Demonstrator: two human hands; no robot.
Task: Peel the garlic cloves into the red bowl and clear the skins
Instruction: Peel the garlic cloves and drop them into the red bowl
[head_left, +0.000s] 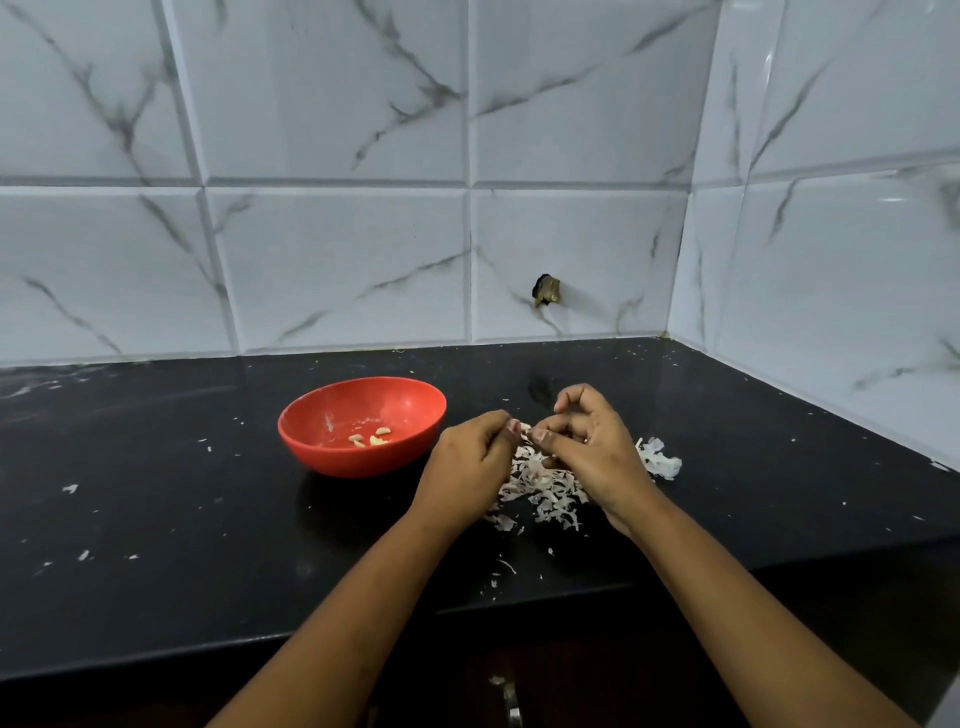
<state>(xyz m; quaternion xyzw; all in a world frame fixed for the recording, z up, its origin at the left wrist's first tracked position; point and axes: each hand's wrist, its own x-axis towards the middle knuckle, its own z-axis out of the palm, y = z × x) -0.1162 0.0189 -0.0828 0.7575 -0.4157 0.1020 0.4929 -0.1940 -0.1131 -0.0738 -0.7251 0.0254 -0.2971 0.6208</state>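
Both our hands meet fingertip to fingertip, and between them we pinch a small pale garlic piece (523, 429). It is too hidden by the fingers for us to tell clove from skin. Our left hand (470, 457) has its fingers curled in, thumb and forefinger closed on the piece from the left. Our right hand (592, 447) closes on it from the other side with thumb and a fingertip, its forefinger arched up above the rest.

Directly under the grip and a little nearer to us lies the heap of skins (540, 486), white and shredded. One larger curled skin (660, 460) sticks out just past our right wrist.

To the left of the grip, near our left hand but not touching it, stands the red bowl (311, 441). A few peeled cloves (371, 438) lie at its bottom.

All of this rests on a black countertop (156, 519), which is flecked with tiny white scraps on both sides of our hands and toward its near edge. Beyond the grip rises a white marbled tile wall (337, 234), with a dark chipped hole (546, 291) in one tile.
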